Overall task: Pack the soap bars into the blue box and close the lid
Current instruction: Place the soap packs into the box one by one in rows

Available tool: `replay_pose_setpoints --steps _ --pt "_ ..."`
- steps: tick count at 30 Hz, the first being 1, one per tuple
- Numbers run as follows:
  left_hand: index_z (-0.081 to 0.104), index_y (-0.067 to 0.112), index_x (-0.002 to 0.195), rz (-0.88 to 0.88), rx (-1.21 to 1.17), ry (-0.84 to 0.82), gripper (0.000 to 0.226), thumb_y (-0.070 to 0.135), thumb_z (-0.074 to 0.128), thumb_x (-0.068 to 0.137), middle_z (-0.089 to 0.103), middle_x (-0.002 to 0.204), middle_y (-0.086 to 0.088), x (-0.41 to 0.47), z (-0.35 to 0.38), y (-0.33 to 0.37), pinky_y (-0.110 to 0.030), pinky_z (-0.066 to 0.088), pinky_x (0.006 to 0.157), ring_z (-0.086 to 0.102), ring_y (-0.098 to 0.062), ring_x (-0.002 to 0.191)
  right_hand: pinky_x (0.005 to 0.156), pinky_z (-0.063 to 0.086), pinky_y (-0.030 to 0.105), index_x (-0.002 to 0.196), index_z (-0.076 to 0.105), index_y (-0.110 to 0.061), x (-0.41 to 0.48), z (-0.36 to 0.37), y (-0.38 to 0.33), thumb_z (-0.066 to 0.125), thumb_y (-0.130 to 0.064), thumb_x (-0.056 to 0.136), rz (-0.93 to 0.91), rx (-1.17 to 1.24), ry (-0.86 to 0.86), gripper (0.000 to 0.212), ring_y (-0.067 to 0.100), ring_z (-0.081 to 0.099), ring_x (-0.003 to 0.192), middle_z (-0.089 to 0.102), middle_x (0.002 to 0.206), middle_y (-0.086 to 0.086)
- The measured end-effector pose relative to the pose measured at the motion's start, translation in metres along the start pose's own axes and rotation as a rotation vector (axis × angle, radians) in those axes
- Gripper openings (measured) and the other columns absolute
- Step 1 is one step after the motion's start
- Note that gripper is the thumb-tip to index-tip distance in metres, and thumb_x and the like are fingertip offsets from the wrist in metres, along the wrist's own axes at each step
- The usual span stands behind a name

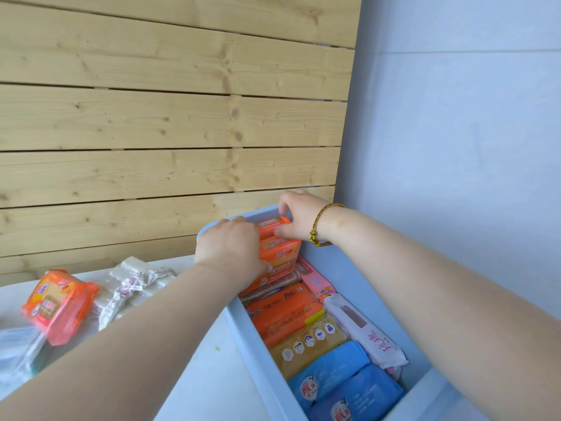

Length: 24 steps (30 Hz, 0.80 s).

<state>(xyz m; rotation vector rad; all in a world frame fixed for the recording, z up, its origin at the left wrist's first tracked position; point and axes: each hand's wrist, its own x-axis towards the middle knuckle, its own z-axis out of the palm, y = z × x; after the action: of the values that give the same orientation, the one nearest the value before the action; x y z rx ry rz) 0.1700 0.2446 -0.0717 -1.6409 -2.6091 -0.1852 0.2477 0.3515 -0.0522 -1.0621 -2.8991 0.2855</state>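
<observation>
The blue box (pixel 349 268) stands open at the right, filled with several wrapped soap bars: orange ones (pixel 285 314), a yellow one (pixel 306 344), blue ones (pixel 343 387) and pink-white ones (pixel 367 332). At the box's far end my left hand (pixel 230 250) and my right hand (pixel 299 215) both grip a stack of orange soap packs (pixel 280 250), pressing them in. My right wrist wears a braided bracelet. No lid is visible.
On the white table (pixel 212 366) to the left lie an orange soap pack (pixel 59 302), clear-wrapped white soap bars (pixel 136 284) and pale packets (pixel 18 354) at the edge. A wooden plank wall stands behind; a blue-grey wall lies to the right.
</observation>
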Motion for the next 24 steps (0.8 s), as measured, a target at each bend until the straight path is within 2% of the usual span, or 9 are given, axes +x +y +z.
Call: replay_pose_setpoints --steps 3,5,7,10,12,15,17,20,24 --pt "0.052 0.014 0.105 -0.013 0.003 0.04 0.046 0.044 0.066 0.073 0.055 0.109 -0.004 0.0 -0.001 0.001 -0.03 0.034 0.067 0.051 -0.024 0.106 0.073 0.037 0.026 0.124 0.041 -0.01 -0.006 -0.003 0.001 0.064 -0.036 0.079 -0.021 0.002 -0.076 0.056 0.021 0.047 0.087 0.052 0.109 0.007" --pt "0.048 0.013 0.109 -0.009 0.008 0.04 0.048 0.042 0.065 0.074 0.055 0.112 -0.005 0.001 0.0 0.002 -0.031 0.034 0.069 0.05 -0.024 0.109 0.078 0.039 0.025 0.131 0.034 -0.012 -0.009 -0.005 0.002 0.066 -0.034 0.078 -0.045 0.027 -0.083 0.066 0.022 0.049 0.095 0.05 0.122 0.008" --pt "0.039 0.013 0.119 0.012 0.042 0.048 0.061 0.044 0.065 0.073 0.051 0.121 -0.007 0.001 0.002 0.001 -0.032 0.037 0.079 0.044 -0.025 0.116 0.09 0.044 0.03 0.136 0.027 -0.014 -0.012 -0.003 0.003 0.071 -0.03 0.073 -0.054 -0.024 -0.11 0.079 0.025 0.05 0.111 0.041 0.135 0.009" --pt "0.014 0.017 0.138 0.051 0.118 0.039 0.092 0.049 0.065 0.069 0.024 0.146 -0.009 0.004 0.006 -0.006 -0.038 0.02 0.11 0.019 -0.026 0.136 0.084 0.047 0.034 0.137 0.022 -0.012 -0.013 0.012 -0.001 0.074 -0.026 0.072 -0.056 -0.218 -0.173 0.084 0.031 0.054 0.111 0.038 0.134 0.012" --pt "0.002 0.016 0.142 0.061 0.134 -0.056 0.1 0.049 0.064 0.071 0.008 0.153 -0.007 0.006 0.007 -0.01 -0.041 0.005 0.116 0.004 -0.023 0.142 0.073 0.043 0.033 0.133 0.026 -0.008 -0.012 0.02 -0.003 0.071 -0.025 0.075 -0.099 -0.313 -0.137 0.075 0.032 0.057 0.106 0.045 0.128 0.015" --pt "-0.006 0.014 0.142 0.059 0.15 -0.125 0.101 0.051 0.06 0.075 0.0 0.155 -0.007 0.009 0.009 -0.012 -0.042 0.005 0.116 -0.001 -0.023 0.143 0.073 0.042 0.034 0.135 0.026 -0.008 -0.011 0.024 -0.001 0.067 -0.028 0.078 -0.132 -0.369 -0.063 0.073 0.032 0.055 0.109 0.046 0.129 0.015" --pt "-0.013 0.013 0.141 0.058 0.217 -0.183 0.099 0.055 0.052 0.079 -0.01 0.155 -0.01 0.012 0.009 -0.009 -0.042 0.003 0.116 -0.007 -0.025 0.143 0.084 0.043 0.037 0.14 0.018 -0.009 -0.011 0.027 0.0 0.065 -0.03 0.08 -0.137 -0.402 -0.049 0.08 0.03 0.047 0.119 0.041 0.135 0.014" --pt "-0.017 0.016 0.141 0.049 0.323 -0.269 0.094 0.059 0.043 0.082 -0.021 0.152 -0.013 0.014 0.009 -0.005 -0.043 -0.001 0.115 -0.013 -0.027 0.142 0.107 0.029 0.038 0.145 0.003 -0.008 -0.013 0.031 -0.002 0.058 -0.036 0.083 -0.129 -0.48 -0.072 0.087 0.03 0.024 0.135 0.027 0.146 0.015" --pt "-0.011 0.021 0.142 0.049 0.288 -0.26 0.096 0.066 0.043 0.077 -0.018 0.153 -0.012 0.012 0.009 -0.004 -0.045 -0.004 0.115 -0.013 -0.027 0.142 0.113 0.018 0.037 0.145 -0.003 -0.008 -0.018 0.029 -0.005 0.055 -0.041 0.084 -0.099 -0.512 -0.093 0.091 0.03 0.012 0.139 0.019 0.149 0.015"
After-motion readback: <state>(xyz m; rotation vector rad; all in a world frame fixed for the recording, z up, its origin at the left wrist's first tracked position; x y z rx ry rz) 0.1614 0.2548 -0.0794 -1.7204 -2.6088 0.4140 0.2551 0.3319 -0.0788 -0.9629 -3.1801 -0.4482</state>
